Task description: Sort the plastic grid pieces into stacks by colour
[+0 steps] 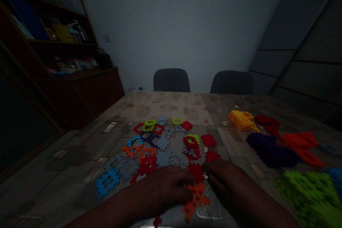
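My left hand point(175, 185) reaches in low over the table with its fingers bent. Its thumb and fingers close at the left edge of an orange toothed interlocking tile point(198, 193), with another orange tile point(189, 211) just below. Between both hands lies a solid red tile point(196, 171), close to the left fingertips. My right hand point(223, 174) rests beside that red tile, fingers curled and pressed together; what they hold, if anything, is hidden in the dim light. Above the right hand sits another red tile point(212, 156).
Loose interlocking tiles, including a blue window tile point(107, 182) and a grey tile point(162, 144), are spread left of centre. On the right stand stacks of yellow point(242, 120), dark purple point(272, 149), orange point(299, 140) and green tiles point(310, 192). Two chairs point(171, 79) stand beyond the table point(171, 105).
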A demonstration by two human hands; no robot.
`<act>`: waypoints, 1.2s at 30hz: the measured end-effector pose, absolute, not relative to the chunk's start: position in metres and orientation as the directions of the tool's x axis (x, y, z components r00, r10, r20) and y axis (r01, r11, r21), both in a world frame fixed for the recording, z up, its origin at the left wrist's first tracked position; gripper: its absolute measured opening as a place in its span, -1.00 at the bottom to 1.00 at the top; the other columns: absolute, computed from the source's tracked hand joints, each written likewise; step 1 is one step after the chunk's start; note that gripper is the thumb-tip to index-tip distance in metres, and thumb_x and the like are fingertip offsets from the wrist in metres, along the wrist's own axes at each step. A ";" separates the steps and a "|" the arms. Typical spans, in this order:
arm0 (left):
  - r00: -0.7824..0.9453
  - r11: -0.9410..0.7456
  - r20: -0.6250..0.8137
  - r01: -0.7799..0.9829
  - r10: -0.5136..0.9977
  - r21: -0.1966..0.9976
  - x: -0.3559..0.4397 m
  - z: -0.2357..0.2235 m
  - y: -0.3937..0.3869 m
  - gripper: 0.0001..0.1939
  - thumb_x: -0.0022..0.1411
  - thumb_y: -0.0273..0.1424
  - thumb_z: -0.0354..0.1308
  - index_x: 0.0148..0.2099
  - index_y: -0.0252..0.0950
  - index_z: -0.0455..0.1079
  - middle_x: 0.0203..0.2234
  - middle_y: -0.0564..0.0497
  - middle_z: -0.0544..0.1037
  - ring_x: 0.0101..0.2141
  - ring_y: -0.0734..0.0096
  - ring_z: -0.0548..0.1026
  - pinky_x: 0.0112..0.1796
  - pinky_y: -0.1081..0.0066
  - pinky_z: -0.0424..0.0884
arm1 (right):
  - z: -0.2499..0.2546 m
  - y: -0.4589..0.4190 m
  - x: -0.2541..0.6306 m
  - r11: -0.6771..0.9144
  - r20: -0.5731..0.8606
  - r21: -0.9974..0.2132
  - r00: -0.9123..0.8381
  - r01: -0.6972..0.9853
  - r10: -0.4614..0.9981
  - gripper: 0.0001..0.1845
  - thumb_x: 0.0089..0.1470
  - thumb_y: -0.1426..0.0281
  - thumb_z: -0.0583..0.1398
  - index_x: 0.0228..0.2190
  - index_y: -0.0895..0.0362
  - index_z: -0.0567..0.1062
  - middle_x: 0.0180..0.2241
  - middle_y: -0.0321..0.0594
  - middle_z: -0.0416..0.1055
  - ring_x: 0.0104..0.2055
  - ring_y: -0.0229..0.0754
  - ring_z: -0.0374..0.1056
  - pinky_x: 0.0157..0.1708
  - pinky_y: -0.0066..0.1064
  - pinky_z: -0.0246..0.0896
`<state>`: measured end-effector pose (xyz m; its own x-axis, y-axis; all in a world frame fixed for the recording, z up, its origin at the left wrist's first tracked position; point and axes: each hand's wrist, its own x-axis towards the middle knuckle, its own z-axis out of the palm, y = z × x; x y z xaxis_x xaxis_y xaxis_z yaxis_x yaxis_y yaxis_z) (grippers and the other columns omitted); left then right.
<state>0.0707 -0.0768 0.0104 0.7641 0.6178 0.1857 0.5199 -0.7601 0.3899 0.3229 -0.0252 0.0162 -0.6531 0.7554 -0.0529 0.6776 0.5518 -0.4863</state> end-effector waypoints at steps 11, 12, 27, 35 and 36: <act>0.539 -0.567 0.211 0.671 0.815 0.477 0.053 0.008 -0.067 -0.79 0.40 -0.50 -0.04 -0.13 -0.26 0.43 -0.27 -0.06 0.53 -0.24 0.27 0.50 -0.19 0.29 0.42 | 0.016 -0.041 0.308 0.610 -0.158 -0.434 -0.722 0.664 0.674 -0.75 -0.05 0.44 0.29 -0.24 0.09 0.52 -0.16 -0.18 0.50 -0.16 -0.05 0.38 -0.20 -0.32 0.18; 0.524 -0.553 0.205 0.688 0.827 0.470 0.049 0.010 -0.066 -0.79 0.40 -0.48 -0.03 -0.12 -0.25 0.44 -0.26 -0.06 0.53 -0.23 0.26 0.50 -0.18 0.28 0.42 | 0.015 -0.042 0.305 0.617 -0.178 -0.403 -0.719 0.676 0.672 -0.77 -0.07 0.43 0.30 -0.27 0.11 0.52 -0.18 -0.16 0.50 -0.18 -0.05 0.38 -0.23 -0.32 0.17; 0.127 -0.181 0.154 0.892 0.980 0.414 -0.067 0.049 -0.022 -0.59 0.28 -0.15 0.03 0.02 -0.23 0.50 -0.09 -0.09 0.63 -0.13 0.09 0.55 -0.09 0.24 0.41 | 0.023 -0.042 0.309 0.630 -0.192 -0.354 -0.713 0.691 0.674 -0.95 -0.01 0.46 0.24 -0.39 0.13 0.51 -0.30 -0.18 0.51 -0.29 -0.13 0.36 -0.33 -0.38 0.10; 0.109 -0.090 -0.037 0.935 0.993 0.342 -0.066 0.039 -0.022 -0.70 0.14 -0.33 0.12 -0.10 -0.24 0.53 -0.20 -0.07 0.65 -0.18 0.09 0.58 -0.16 0.27 0.45 | 0.009 -0.046 0.314 0.631 -0.157 -0.350 -0.707 0.693 0.689 -0.76 -0.04 0.51 0.26 -0.27 0.06 0.54 -0.18 -0.15 0.54 -0.20 -0.04 0.43 -0.22 -0.30 0.22; 0.107 -0.087 -0.044 0.941 0.993 0.327 -0.064 0.037 -0.023 -0.69 0.13 -0.36 0.14 -0.07 -0.25 0.52 -0.14 -0.09 0.63 -0.12 0.07 0.56 -0.11 0.25 0.44 | 0.006 -0.046 0.316 0.645 -0.111 -0.357 -0.716 0.676 0.689 -0.77 -0.02 0.53 0.23 -0.27 0.06 0.53 -0.19 -0.15 0.54 -0.22 -0.06 0.44 -0.22 -0.32 0.23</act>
